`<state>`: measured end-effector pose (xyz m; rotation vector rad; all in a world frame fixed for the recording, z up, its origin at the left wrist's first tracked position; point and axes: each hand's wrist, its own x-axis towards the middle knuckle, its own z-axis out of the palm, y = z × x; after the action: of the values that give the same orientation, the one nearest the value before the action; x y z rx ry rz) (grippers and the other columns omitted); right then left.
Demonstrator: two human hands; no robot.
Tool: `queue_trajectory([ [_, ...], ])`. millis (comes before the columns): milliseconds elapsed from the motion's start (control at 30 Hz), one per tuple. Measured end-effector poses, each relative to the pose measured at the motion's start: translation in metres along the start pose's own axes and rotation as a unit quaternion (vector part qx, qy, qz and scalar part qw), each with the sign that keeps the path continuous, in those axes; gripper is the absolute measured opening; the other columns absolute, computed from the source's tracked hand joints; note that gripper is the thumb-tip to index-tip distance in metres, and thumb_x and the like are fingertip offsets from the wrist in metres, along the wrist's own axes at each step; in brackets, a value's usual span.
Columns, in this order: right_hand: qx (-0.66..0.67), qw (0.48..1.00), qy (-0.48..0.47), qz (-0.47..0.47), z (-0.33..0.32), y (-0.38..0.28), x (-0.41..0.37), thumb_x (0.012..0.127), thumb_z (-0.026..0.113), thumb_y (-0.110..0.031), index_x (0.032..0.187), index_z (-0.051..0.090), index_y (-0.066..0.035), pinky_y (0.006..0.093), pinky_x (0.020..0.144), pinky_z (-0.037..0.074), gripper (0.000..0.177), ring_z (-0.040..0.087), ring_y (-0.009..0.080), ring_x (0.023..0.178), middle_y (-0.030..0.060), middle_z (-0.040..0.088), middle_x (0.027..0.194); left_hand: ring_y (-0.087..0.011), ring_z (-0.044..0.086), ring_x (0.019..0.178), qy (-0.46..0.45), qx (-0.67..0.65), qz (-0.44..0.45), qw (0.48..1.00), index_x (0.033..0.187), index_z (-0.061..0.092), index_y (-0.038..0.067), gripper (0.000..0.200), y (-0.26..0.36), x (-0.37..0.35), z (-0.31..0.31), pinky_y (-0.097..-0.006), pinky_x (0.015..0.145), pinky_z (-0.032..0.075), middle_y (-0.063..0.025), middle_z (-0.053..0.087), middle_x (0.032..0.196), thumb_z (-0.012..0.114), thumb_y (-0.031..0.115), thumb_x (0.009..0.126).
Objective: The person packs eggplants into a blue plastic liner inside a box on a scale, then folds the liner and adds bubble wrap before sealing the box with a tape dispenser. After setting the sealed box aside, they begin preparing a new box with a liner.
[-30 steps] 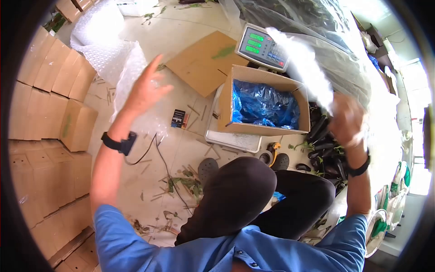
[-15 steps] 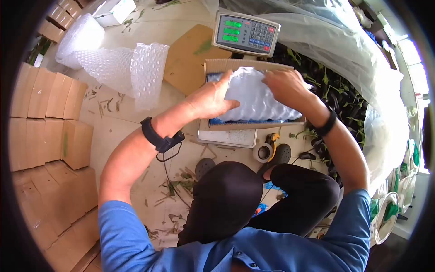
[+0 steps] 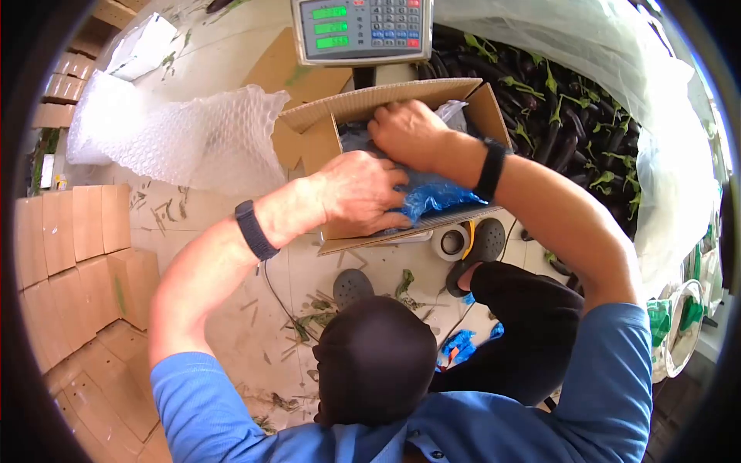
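Lower now, my left hand and right hand sit inside the cardboard box.
Fingers, pressed together, flatten bubble wrap onto its blue liner; corners likely need tucking.

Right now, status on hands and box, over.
Left hand on blue liner, right hand further in, grips hidden. Cardboard box open, flaps up. Bubble wrap on floor beside it.

One carton, one scale, one tape roll, two wristbands, two hands
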<state>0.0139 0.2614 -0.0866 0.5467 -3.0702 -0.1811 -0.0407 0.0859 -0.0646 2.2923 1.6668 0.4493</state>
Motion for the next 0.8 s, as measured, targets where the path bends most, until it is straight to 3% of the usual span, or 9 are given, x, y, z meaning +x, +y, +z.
queue_trajectory([
  [133, 0.224, 0.965, -0.044, 0.127, -0.082, 0.033, -0.039, 0.086, 0.074, -0.032, 0.097, 0.072, -0.004, 0.0424, 0.08, 0.057, 0.03, 0.071, 0.0299, 0.086, 0.0134, 0.071, 0.089, -0.029, 0.064, 0.076, -0.037, -0.018, 0.024, 0.999, 0.068, 0.064, 0.006, 0.018, -0.008, 0.016, 0.03, -0.0434, 0.067, 0.054, -0.0102, 0.06, 0.087, 0.068, 0.022, 0.075],
  [200, 0.126, 0.97, 0.203, 0.044, -0.115, 0.065, -0.072, 0.087, 0.075, -0.031, 0.1, 0.071, -0.005, 0.039, 0.075, 0.057, 0.03, 0.071, 0.0282, 0.08, 0.0135, 0.072, 0.09, -0.0314, 0.064, 0.075, 0.054, 0.071, -0.023, 0.996, 0.081, 0.069, 0.005, 0.013, 0.0, 0.024, 0.046, -0.0439, 0.065, 0.054, -0.0126, 0.059, 0.087, 0.068, 0.015, 0.073],
  [233, 0.187, 0.965, 0.112, 0.144, -0.134, 0.072, -0.089, 0.088, 0.075, -0.029, 0.104, 0.07, -0.004, 0.0372, 0.075, 0.056, 0.031, 0.07, 0.0267, 0.08, 0.0133, 0.071, 0.09, -0.0323, 0.065, 0.075, 0.093, 0.059, -0.037, 0.993, 0.113, 0.069, 0.007, 0.043, -0.003, 0.025, 0.053, -0.0444, 0.066, 0.053, -0.0136, 0.058, 0.087, 0.07, 0.01, 0.07],
  [267, 0.245, 0.939, 0.02, 0.242, -0.147, 0.075, -0.107, 0.088, 0.075, -0.028, 0.108, 0.07, -0.003, 0.0353, 0.075, 0.056, 0.032, 0.069, 0.0252, 0.08, 0.0131, 0.07, 0.09, -0.0323, 0.065, 0.075, 0.094, 0.06, -0.036, 0.993, 0.113, 0.069, 0.007, 0.043, -0.001, 0.026, 0.049, -0.0444, 0.066, 0.053, -0.0136, 0.058, 0.087, 0.07, 0.01, 0.07],
  [333, 0.319, 0.92, 0.014, 0.225, -0.13, 0.083, -0.138, 0.089, 0.075, -0.027, 0.112, 0.069, -0.003, 0.0346, 0.074, 0.054, 0.034, 0.067, 0.0232, 0.078, 0.0122, 0.069, 0.088, -0.0329, 0.065, 0.074, 0.071, 0.014, -0.12, 0.99, 0.141, 0.055, 0.007, 0.075, 0.005, 0.027, 0.031, -0.044, 0.064, 0.053, -0.0132, 0.058, 0.088, 0.073, 0.01, 0.068],
  [567, 0.403, 0.882, 0.127, 0.208, -0.028, 0.022, -0.114, 0.088, 0.075, -0.02, 0.122, 0.062, -0.003, 0.0379, 0.071, 0.052, 0.04, 0.066, 0.0231, 0.082, 0.0128, 0.065, 0.096, -0.0258, 0.056, 0.114, 0.011, 0.174, -0.101, 0.979, 0.135, 0.061, 0.007, 0.066, -0.005, 0.046, 0.04, -0.0456, 0.105, 0.038, -0.0089, 0.061, 0.105, 0.072, 0.02, 0.071],
  [667, 0.545, 0.829, -0.017, 0.123, -0.014, 0.014, -0.101, 0.095, 0.069, -0.021, 0.127, 0.055, 0.001, 0.0398, 0.079, 0.054, 0.041, 0.069, 0.0264, 0.091, 0.0156, 0.067, 0.102, -0.0289, 0.046, 0.128, -0.032, 0.112, -0.104, 0.988, 0.119, 0.07, 0.007, 0.053, -0.008, 0.049, 0.062, -0.0444, 0.114, 0.032, -0.0141, 0.06, 0.122, 0.071, 0.024, 0.07],
  [733, 0.762, 0.611, -0.067, 0.205, -0.005, 0.038, -0.098, 0.1, 0.064, -0.027, 0.124, 0.056, 0.004, 0.0384, 0.086, 0.054, 0.04, 0.069, 0.0291, 0.095, 0.0165, 0.068, 0.106, -0.0327, 0.049, 0.13, -0.013, 0.245, -0.143, 0.959, 0.127, 0.066, 0.006, 0.047, -0.005, 0.05, 0.066, -0.046, 0.113, 0.034, -0.0156, 0.058, 0.132, 0.062, 0.024, 0.083],
  [800, 0.753, 0.627, -0.06, 0.187, -0.009, 0.028, -0.105, 0.099, 0.066, -0.035, 0.123, 0.056, 0.005, 0.038, 0.091, 0.053, 0.047, 0.068, 0.0299, 0.101, 0.0168, 0.068, 0.107, -0.0348, 0.049, 0.132, -0.043, 0.263, -0.151, 0.952, 0.128, 0.064, 0.003, 0.046, -0.005, 0.051, 0.071, -0.0455, 0.112, 0.035, -0.018, 0.058, 0.133, 0.058, 0.024, 0.088],
])
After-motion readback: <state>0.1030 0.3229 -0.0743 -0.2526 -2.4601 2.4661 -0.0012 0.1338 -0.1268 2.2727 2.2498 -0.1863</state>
